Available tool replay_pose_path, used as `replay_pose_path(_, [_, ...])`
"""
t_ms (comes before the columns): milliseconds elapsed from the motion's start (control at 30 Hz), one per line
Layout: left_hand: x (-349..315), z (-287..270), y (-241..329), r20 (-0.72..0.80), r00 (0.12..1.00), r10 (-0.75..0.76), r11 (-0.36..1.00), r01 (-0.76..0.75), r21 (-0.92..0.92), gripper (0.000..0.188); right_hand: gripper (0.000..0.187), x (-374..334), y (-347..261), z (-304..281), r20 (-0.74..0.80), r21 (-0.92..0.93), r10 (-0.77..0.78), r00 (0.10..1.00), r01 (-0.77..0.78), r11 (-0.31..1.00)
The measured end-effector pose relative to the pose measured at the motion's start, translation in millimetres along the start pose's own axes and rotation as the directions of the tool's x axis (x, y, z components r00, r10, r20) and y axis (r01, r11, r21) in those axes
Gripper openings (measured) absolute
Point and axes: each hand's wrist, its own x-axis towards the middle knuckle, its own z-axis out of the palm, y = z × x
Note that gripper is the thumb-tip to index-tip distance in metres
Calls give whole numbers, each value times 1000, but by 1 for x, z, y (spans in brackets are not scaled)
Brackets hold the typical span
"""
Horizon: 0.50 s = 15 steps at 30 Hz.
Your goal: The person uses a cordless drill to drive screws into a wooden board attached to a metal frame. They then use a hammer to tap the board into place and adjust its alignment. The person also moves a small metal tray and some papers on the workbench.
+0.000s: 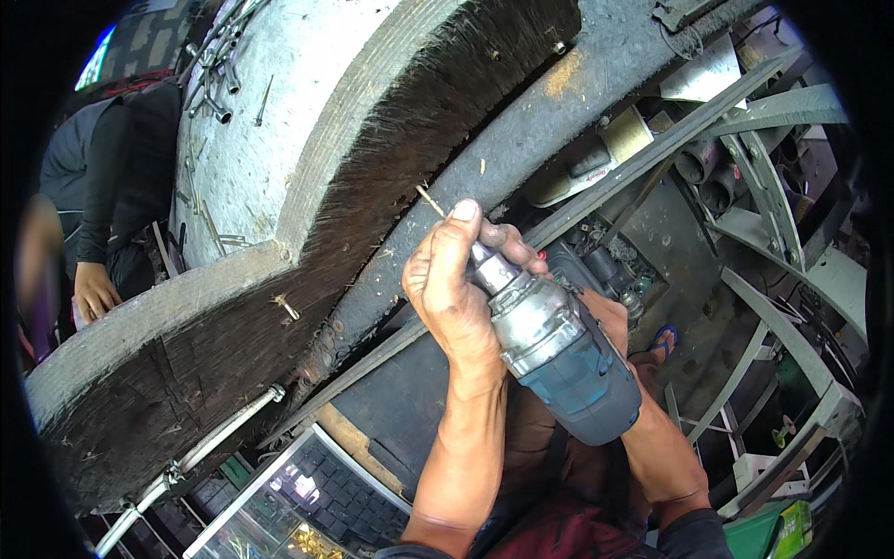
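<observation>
L hand (456,284) closed round nose of cordless drill (570,368), thumb up alongside, fingers curled behind chuck (496,272). R hand (607,321) gripping drill from behind/below; most of grip hidden by body, trigger finger n/v. Neither of the hands is free.

Drill loc: approx. centre, in front of torso, nose pointing up-L twd curved laminated wood piece (400,130), over grey metal rail (521,121). Thin drill bit (430,199) sticks out past L thumb; tip at/near lower edge of dark face, contact can't tell.

Progress (my read): bit looks fitted or close to it, but seating hidden by fingers, so unconfirmed. Sawdust (563,74) on rail suggests some boring done nearby. Fastener (287,306) stands proud of lower face, another (559,47) at upper end; neither flush, so seemingly unfinished there. No hole visible at bit tip.

Loose metal tubes (223,114) on pale tabletop (307,56), far side.
</observation>
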Motion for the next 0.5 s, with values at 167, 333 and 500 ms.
replay_pose_path(167, [0,0,1,-3,1000,7,1000,-7,7,30,21,1,-1,1,3,-26,-27,1000,27,999])
replay_pose_path(333, [-2,4,2,-21,1000,22,999,-21,39,31,29,-2,-2,0,10,-19,6,1000,-6,1000])
replay_pose_path(500, [-5,4,4,-25,999,34,994,-31,105,32,27,-4,-2,0,25,-20,24,999,-23,1000])
